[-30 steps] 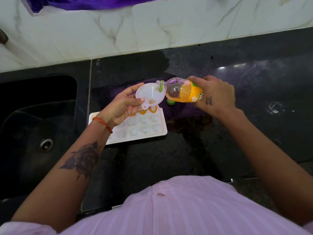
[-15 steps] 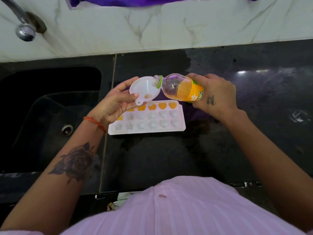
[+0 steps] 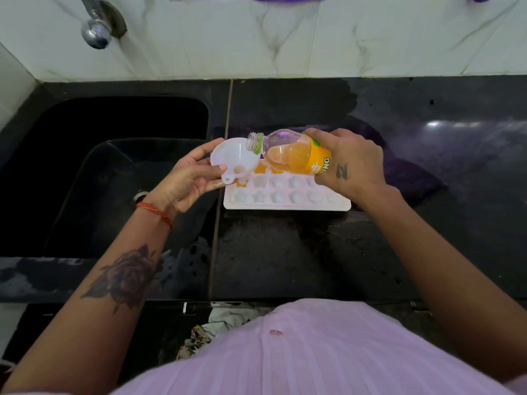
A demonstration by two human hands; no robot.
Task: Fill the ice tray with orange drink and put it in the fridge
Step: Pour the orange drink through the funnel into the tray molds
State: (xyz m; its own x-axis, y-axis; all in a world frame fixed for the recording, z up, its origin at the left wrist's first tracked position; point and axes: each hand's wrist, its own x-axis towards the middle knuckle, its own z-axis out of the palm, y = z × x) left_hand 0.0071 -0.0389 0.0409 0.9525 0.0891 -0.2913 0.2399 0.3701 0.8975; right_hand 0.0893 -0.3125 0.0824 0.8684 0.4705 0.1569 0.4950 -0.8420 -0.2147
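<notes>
1. The left hand (image 3: 188, 178) holds a white funnel (image 3: 235, 158) — thumb on the rim's near edge, fingers curled behind it — just above the left end of the tray (image 3: 286, 196).
2. The right hand (image 3: 349, 161) grips a bottle (image 3: 291, 153) round its orange-labelled base, tipped nearly level with the open neck pointing left over the funnel's bowl.
3. Orange drink lies pooled along the lower side of the bottle; the neck end looks clear, and no stream can be made out at the mouth.
4. The funnel is tilted, its spout aimed down toward the tray's far-left cells; whether it touches the tray cannot be told.
5. The tray, white with small moulded cells, sits flat on the black table (image 3: 285, 266) just right of the sink (image 3: 94, 178), its left edge near the seam between them.
6. A few cells in the far row show orange; the near rows look pale and unfilled. The tray's far-right corner is hidden under the right hand.
7. A red thread band (image 3: 155, 212) circles the left wrist, with a rose tattoo (image 3: 125, 277) further up the forearm.
8. A chrome tap (image 3: 95, 27) juts from the marble-patterned wall (image 3: 285, 38) above the sink.
9. At the bottom — a pale pink shirt (image 3: 313, 357).
</notes>
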